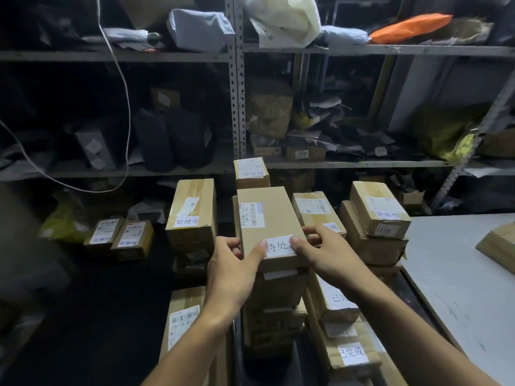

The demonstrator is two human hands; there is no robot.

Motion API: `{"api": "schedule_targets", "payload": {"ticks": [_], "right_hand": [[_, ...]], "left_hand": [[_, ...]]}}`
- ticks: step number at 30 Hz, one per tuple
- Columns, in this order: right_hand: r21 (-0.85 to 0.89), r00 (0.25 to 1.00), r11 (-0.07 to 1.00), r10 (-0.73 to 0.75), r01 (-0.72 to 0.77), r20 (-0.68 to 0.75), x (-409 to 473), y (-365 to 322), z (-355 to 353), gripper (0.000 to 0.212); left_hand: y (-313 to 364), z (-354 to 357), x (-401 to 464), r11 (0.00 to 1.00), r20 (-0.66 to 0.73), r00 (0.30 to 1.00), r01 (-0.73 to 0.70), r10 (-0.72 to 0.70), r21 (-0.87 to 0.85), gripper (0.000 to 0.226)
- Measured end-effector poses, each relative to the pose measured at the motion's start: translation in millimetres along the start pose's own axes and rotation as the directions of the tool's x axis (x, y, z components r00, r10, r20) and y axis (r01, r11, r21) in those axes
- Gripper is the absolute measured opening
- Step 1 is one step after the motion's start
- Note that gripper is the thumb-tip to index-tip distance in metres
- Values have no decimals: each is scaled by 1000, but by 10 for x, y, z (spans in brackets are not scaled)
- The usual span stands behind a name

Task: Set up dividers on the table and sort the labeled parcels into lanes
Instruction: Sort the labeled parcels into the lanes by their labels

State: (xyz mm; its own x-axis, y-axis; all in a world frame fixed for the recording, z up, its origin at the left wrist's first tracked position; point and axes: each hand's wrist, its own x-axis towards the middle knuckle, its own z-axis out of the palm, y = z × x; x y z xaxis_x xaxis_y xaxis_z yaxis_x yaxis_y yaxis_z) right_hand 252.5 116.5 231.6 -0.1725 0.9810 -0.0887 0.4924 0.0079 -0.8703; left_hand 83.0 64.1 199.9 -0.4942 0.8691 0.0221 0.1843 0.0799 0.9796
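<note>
Evidently light and stiff, this parcel [269,227]; my left hand [234,268] and right hand [324,253] pinch its near corners, thumbs on top

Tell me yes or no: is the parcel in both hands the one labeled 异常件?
No, the parcel gripped by the left hand and right hand bears a 待处 label; the 异常件 box sits further right.

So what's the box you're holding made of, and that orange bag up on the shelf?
The box in both hands looks like plain brown cardboard: matte, with sharp folded edges and paper labels stuck on. The orange bag is probably thin plastic, since it looks smooth, puffy and slightly shiny, though it is too far away to be sure.
</note>
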Motion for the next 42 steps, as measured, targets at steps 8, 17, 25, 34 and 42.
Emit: {"api": "schedule_targets", "payload": {"ticks": [8, 17, 25, 34, 42], "right_hand": [[-65, 999, 998, -18, 16, -39, 9, -14, 5, 44], [-114, 963, 984, -158, 136, -216, -114, -349, -46, 46], [39, 896, 897, -435, 440, -95, -201, -1097, 719, 32], [49, 931, 940, -342, 339, 124, 355, -1437, 2578, 39], [-33, 970, 982, -177, 185, 165, 1258, -1396, 4143, 42]], "left_hand": [[15, -17, 9, 1000, 3, 1000, -12, 12, 1, 40], [73, -207, 73, 997, -45, 997, -65, 67, 51, 52], [-4, -934, 325, 994, -154, 982, -107, 108, 18, 48], [-699, -2197, 1080, 1000, -328, 945, -9, 10, 4, 40], [-1541, -3242, 2164, 997, -299, 952, 70, -56, 39, 51]]}}
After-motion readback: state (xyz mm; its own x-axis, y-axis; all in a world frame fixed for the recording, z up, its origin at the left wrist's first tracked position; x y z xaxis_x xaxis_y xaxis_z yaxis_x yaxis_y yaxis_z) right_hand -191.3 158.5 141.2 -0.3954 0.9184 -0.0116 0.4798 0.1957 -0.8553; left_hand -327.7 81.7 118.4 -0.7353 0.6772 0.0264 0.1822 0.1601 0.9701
